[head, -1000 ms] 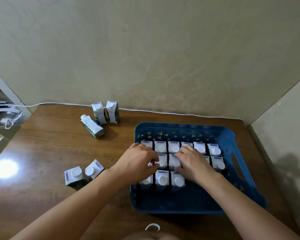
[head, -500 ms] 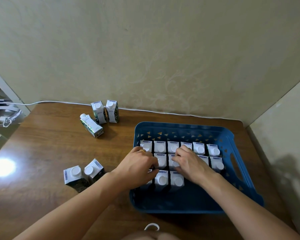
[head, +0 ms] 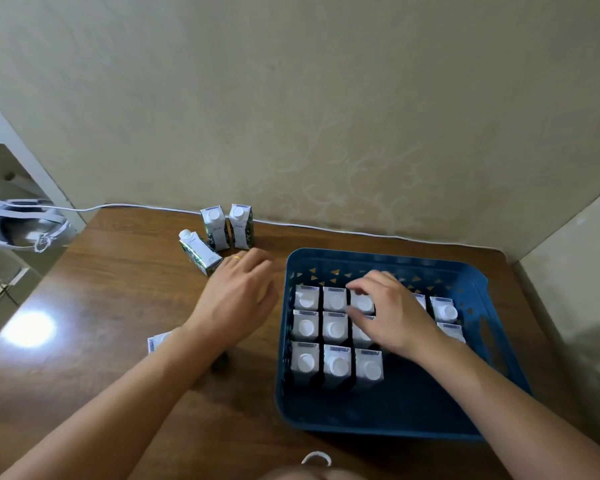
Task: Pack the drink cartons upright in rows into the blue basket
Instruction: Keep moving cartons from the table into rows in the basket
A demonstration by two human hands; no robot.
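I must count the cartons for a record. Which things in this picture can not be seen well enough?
Head view only:
- Basket cartons under the right hand: the hand hides part of the back and middle rows.
- Carton at the table's left: the left forearm covers most of it; any neighbour is hidden.
- Left hand: motion blur, fingertips unclear.
- White loop at the bottom edge: cut off.

We see a brown wooden tabletop [head: 118, 306] with a bright glare spot at its left. A thin white cable [head: 326, 227] runs along its far edge against the beige patterned wall [head: 291, 98]. Off the left edge sits a white and grey object [head: 18, 226] we cannot identify.
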